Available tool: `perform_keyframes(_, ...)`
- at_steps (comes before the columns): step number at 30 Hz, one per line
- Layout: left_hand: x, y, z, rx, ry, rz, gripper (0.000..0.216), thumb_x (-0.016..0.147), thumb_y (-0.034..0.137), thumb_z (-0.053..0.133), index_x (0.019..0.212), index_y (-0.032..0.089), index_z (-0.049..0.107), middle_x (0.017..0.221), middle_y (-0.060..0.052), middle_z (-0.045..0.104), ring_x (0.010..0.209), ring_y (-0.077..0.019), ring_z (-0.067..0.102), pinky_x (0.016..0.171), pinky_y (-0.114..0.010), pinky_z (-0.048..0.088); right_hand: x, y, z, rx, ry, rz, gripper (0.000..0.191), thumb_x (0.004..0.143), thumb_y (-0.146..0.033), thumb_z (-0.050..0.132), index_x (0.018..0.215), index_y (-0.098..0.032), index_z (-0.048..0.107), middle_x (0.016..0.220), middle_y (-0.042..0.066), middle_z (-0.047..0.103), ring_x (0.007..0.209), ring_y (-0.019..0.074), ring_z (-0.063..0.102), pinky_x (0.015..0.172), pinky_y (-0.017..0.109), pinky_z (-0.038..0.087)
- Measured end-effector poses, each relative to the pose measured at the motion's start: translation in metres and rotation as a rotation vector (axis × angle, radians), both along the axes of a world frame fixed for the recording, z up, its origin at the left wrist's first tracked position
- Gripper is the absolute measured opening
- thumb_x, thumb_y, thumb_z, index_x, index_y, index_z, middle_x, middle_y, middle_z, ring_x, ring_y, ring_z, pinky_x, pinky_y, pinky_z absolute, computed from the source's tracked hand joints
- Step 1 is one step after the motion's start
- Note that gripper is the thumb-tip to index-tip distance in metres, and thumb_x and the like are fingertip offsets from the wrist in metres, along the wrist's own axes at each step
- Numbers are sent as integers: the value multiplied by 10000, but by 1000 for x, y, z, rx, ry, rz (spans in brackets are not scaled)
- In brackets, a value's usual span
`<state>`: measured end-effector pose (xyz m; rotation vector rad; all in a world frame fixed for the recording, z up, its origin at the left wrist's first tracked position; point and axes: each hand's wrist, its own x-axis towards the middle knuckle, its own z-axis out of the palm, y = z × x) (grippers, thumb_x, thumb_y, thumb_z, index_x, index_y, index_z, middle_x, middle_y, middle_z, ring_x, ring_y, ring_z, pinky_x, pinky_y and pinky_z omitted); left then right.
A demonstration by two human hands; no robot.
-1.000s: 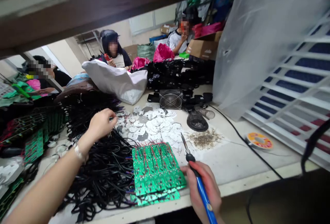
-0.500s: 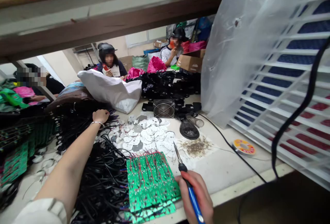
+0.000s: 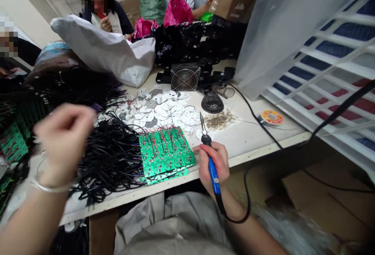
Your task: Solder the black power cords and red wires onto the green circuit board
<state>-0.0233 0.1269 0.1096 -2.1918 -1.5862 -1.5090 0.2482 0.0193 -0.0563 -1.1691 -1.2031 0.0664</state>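
Note:
My right hand [image 3: 215, 163] grips a blue-handled soldering iron [image 3: 215, 178], its metal tip pointing up and away over the bench. Left of it lies a stack of green circuit boards [image 3: 166, 151] with red and black wires on top. My left hand [image 3: 66, 135], smeared by motion and with a bracelet at the wrist, is raised over the left side of the bench. Its fingers are curled closed; a dark purplish bit shows by them, too blurred to name. Below and right of that hand spreads a heap of black cables [image 3: 108, 157].
White discs [image 3: 166, 110] lie mid-bench before a small fan [image 3: 185, 78]. Right of them are a soldering iron stand [image 3: 213, 101] and a solder spool [image 3: 271, 118]. A white slatted crate [image 3: 331, 67] leans at right. A white sack [image 3: 117, 59] and co-workers are beyond.
My left hand has come back from the far cable ends towards me, fingers closed. The view has tilted down, showing my lap. My right hand still holds the soldering iron beside the boards.

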Motion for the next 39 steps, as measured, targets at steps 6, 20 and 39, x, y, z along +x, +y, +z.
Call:
perform_keyframes(6, 70, -88, -81, -131, 241, -569, 93, 832, 121, 613, 883, 194, 639, 752, 5, 705, 656, -102, 631, 666, -279, 453, -17, -15, 25, -1, -159, 228, 253, 861, -132, 572, 1087, -232, 630, 1001, 60, 523, 827, 155, 640, 686, 280, 560)
perform_keyframes(20, 69, -86, -81, -113, 215, -567, 76, 825, 130, 638, 864, 195, 628, 751, 14, 692, 666, -99, 616, 713, -283, 433, -33, -10, 40, 13, -345, 177, 122, 820, -171, 643, 928, -221, 669, 876, 48, 552, 819, 172, 561, 708, 314, 526)
perform_keyframes(39, 47, -89, -76, -138, 284, -724, 124, 860, 132, 574, 909, 222, 644, 788, -12, 676, 730, -126, 592, 732, -311, 428, -28, -13, 45, 77, -496, 307, 164, 886, -332, 570, 842, -217, 679, 821, 39, 495, 778, 159, 502, 706, 308, 498)
